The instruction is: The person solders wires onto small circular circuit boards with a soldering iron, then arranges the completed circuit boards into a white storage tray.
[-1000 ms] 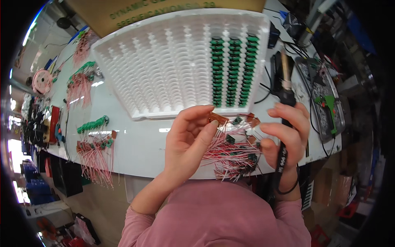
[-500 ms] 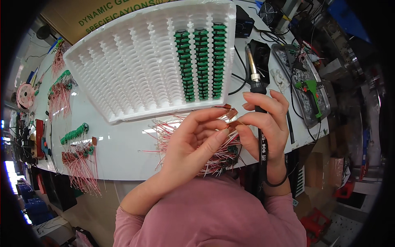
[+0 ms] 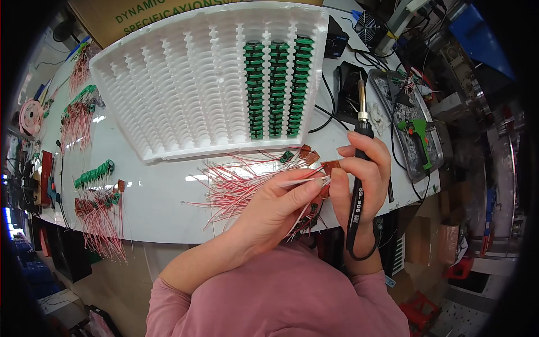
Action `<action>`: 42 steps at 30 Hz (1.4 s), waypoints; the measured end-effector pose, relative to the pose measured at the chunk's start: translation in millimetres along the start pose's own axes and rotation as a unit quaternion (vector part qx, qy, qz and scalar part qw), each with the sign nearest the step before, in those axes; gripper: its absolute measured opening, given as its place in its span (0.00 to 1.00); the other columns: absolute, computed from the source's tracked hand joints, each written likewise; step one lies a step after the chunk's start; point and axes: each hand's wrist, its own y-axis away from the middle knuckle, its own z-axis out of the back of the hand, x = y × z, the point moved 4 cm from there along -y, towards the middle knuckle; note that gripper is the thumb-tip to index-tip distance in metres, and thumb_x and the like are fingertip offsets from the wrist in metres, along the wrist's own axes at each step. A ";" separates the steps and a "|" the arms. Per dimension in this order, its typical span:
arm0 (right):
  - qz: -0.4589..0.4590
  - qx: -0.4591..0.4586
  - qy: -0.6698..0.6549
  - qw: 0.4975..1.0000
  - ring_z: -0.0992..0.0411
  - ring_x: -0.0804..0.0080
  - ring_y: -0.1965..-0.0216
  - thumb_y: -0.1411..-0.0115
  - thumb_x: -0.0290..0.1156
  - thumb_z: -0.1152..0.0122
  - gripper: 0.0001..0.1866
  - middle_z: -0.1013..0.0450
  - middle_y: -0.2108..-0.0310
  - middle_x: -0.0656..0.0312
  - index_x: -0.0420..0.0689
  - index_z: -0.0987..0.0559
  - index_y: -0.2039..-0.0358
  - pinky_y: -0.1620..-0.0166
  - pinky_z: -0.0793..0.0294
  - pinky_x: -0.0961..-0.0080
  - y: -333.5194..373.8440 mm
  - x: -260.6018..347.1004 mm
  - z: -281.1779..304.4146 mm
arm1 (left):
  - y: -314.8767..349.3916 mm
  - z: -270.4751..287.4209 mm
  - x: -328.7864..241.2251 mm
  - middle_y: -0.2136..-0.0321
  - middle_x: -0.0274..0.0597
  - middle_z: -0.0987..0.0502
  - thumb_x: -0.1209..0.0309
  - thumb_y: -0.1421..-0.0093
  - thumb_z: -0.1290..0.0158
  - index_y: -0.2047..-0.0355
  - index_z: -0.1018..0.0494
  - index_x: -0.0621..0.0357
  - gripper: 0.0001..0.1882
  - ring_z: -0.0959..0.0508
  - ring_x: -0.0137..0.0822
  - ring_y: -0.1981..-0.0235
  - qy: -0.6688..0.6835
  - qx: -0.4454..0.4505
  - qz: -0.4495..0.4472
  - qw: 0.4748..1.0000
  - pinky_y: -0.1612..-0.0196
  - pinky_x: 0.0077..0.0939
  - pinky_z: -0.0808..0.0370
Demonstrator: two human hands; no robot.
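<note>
My left hand (image 3: 269, 208) is closed, thumb and fingers pinching thin red and white wires over the front of the table. Close against its fingertips, my right hand (image 3: 368, 174) pinches a small brown flat piece (image 3: 330, 165) between thumb and finger. The same hand also carries a soldering iron (image 3: 356, 208), its black handle lying across the palm and its metal tip pointing away from me. Beneath both hands spreads a heap of red and white wires (image 3: 227, 182), with small green circuit boards (image 3: 286, 156) and brown pieces among them. The wires' joined ends are partly hidden by fingers.
A white foam tray (image 3: 185, 92) stands behind the heap, several green-edged parts filling its right columns. More wired bundles (image 3: 104, 224) lie left. At right are a black iron stand (image 3: 349, 84), a metal tray (image 3: 418, 168) and a green glue gun (image 3: 416, 135). Black cables cross there.
My left hand has moved slightly right and toward me, uncovering more of the wire heap. The soldering iron's tip has swung right, and the brown piece shows more clearly at my right fingertips.
</note>
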 end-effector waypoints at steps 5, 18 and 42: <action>0.017 -0.017 0.033 0.999 0.31 0.75 0.73 0.55 0.30 0.40 0.09 0.31 0.60 0.59 0.47 0.29 0.73 0.47 0.48 0.63 3.0 6.6 0.6 | 1.2 -0.9 5.3 0.66 0.35 0.27 0.73 0.44 0.50 0.63 0.31 0.57 0.08 0.29 0.23 0.64 0.054 -0.028 0.012 0.998 0.60 0.17 0.31; -0.046 -0.010 0.053 0.997 0.32 0.75 0.67 0.59 0.26 0.37 0.09 0.30 0.61 0.60 0.47 0.30 0.77 0.47 0.50 0.63 -2.1 4.1 -2.1 | 2.5 -0.9 -4.9 0.67 0.36 0.29 0.75 0.45 0.49 0.66 0.32 0.58 0.06 0.30 0.25 0.68 -0.172 -0.061 -0.257 0.949 0.64 0.20 0.32; -0.046 0.136 -0.063 0.988 0.33 0.75 0.60 0.56 0.28 0.38 0.10 0.32 0.57 0.61 0.48 0.26 0.71 0.46 0.55 0.62 0.8 6.9 3.3 | 15.5 -14.4 -35.9 0.73 0.40 0.25 0.75 0.48 0.48 0.66 0.27 0.60 0.08 0.27 0.34 0.69 -0.618 0.043 -0.285 0.731 0.63 0.26 0.32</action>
